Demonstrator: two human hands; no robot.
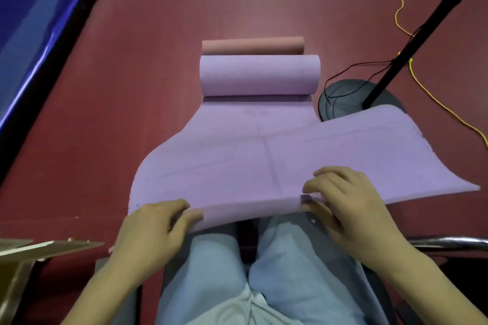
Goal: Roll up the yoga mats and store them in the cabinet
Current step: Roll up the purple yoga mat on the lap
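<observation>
Pinching the near edge of the purple mat at six o'clock, left hand and right hand face its rolled far end at twelve, long axis running away across the floor

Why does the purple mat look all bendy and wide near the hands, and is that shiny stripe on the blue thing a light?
Head view: the wide-angle lens bows the purple yoga mat; its edges curve near both hands. Head view: glare streaks the blue mat; its source is unseen.
</observation>
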